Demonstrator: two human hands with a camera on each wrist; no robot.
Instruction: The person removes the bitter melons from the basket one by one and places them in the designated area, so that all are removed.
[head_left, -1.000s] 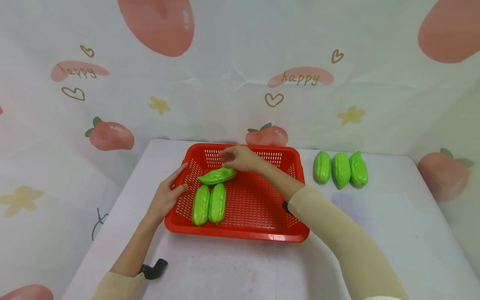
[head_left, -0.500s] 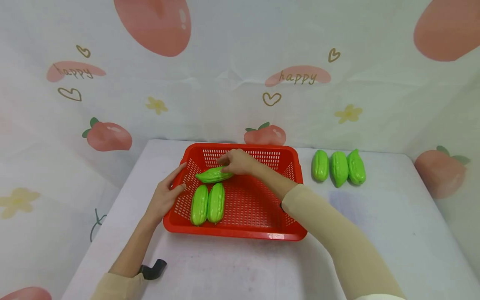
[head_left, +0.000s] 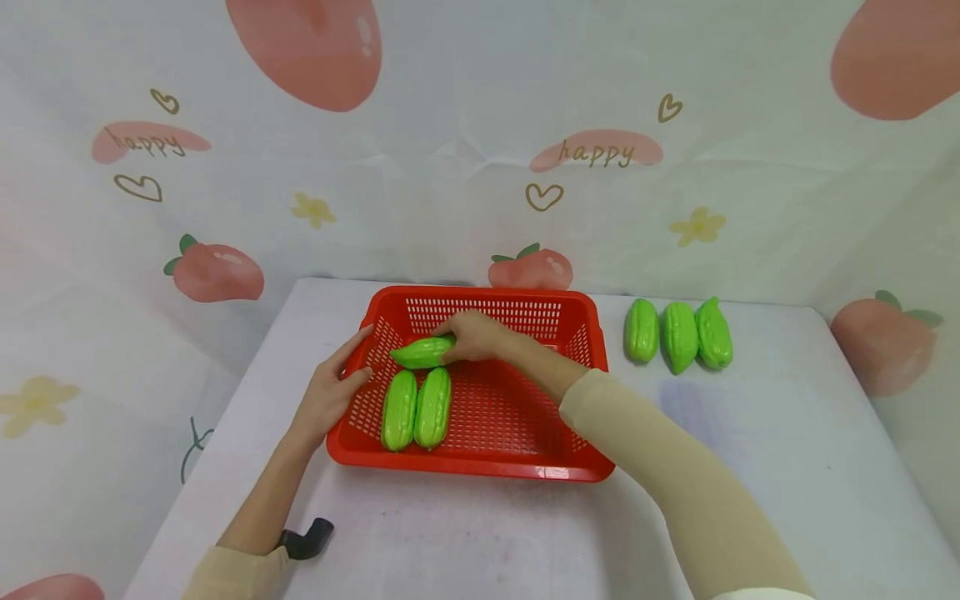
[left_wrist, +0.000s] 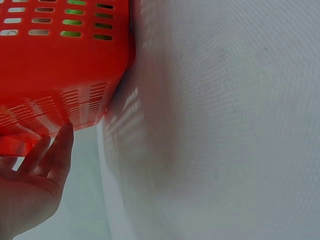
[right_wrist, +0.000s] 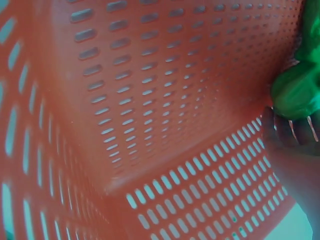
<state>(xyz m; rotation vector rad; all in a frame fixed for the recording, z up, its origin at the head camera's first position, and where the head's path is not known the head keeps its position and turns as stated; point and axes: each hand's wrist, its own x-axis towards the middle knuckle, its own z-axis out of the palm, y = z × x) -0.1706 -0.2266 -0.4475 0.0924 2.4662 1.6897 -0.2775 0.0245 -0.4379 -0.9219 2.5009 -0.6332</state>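
In the head view a red perforated basket (head_left: 480, 471) holds three green bitter melons. Two of them, the left upright melon (head_left: 399, 411) and its neighbour (head_left: 432, 408), lie side by side at the left. Above these, the crosswise bitter melon (head_left: 420, 353) points its stem end left, and my right hand (head_left: 480, 335) pinches its right end between thumb and fingers. The right wrist view shows a rounded green end (right_wrist: 295, 95) at the fingertips. My left hand (head_left: 333, 392) rests on the basket's left side, and its extended fingers (left_wrist: 60, 155) touch the outer wall in the left wrist view.
Three more bitter melons (head_left: 680, 336) lie in a row on the white table (head_left: 810, 467), right of the basket. A patterned white cloth (head_left: 450, 167) hangs behind. A black piece (head_left: 307, 539) sits at the left cuff.
My right hand has come down from above the crosswise bitter melon and taken its right end, shifting left and nearer. That melon has turned slightly. The left hand stays at the basket.
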